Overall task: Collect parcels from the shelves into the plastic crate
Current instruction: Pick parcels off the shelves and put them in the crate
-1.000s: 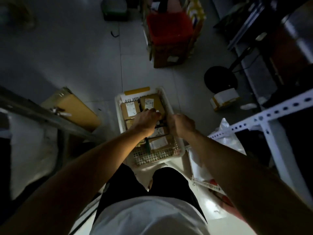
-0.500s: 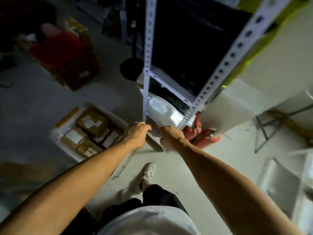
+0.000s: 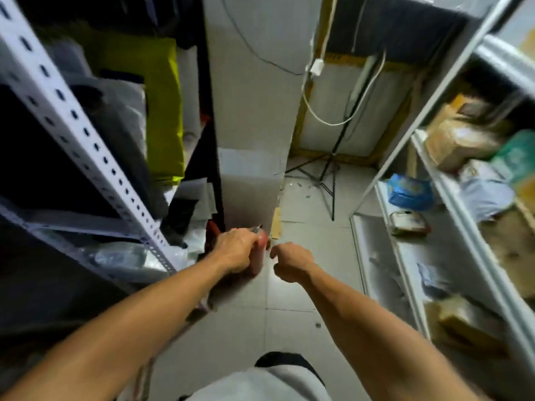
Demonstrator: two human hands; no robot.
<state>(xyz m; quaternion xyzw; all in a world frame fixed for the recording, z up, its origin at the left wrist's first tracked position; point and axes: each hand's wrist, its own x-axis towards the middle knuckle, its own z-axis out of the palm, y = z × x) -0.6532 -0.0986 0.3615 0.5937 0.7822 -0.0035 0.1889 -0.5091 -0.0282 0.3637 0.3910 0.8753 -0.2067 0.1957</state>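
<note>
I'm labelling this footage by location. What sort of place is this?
Most likely a small parcel storeroom or stockroom. Slotted metal shelving stands to the left, white shelves to the right hold wrapped parcels and a blue bag, and a narrow tiled floor aisle runs between them.

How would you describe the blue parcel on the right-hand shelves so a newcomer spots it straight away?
Start at the white metal shelving along the right side of the aisle, and find the shelf level about halfway up the frame. At its far end, nearest the tripod on the floor, sits the blue parcel, a rounded soft bag. It is the only bright blue item; its neighbours are brown, white or green.
</note>
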